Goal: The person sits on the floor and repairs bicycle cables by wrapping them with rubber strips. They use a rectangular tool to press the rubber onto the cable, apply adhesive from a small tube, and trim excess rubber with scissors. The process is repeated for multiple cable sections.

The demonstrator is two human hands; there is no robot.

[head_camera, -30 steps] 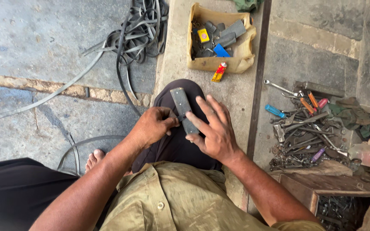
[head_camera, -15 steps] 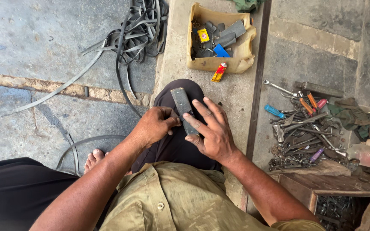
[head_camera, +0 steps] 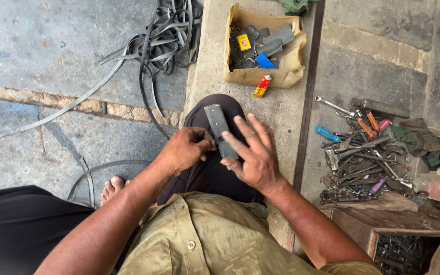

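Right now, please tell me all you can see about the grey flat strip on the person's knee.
The grey strip is a long, flat, dull bar, like rubber or worn metal. It lies on the knee in dark trousers, its far end pointing away and slightly left. The right hand lies flat across its near end with spread fingers, hiding it. The left hand pinches something small and dark against its left edge.

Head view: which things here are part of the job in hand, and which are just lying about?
In hand: grey strip on the knee, left hand pinching its edge, right hand laid over it.

Lying about: cardboard box, red tube, pile of tools, loose straps.
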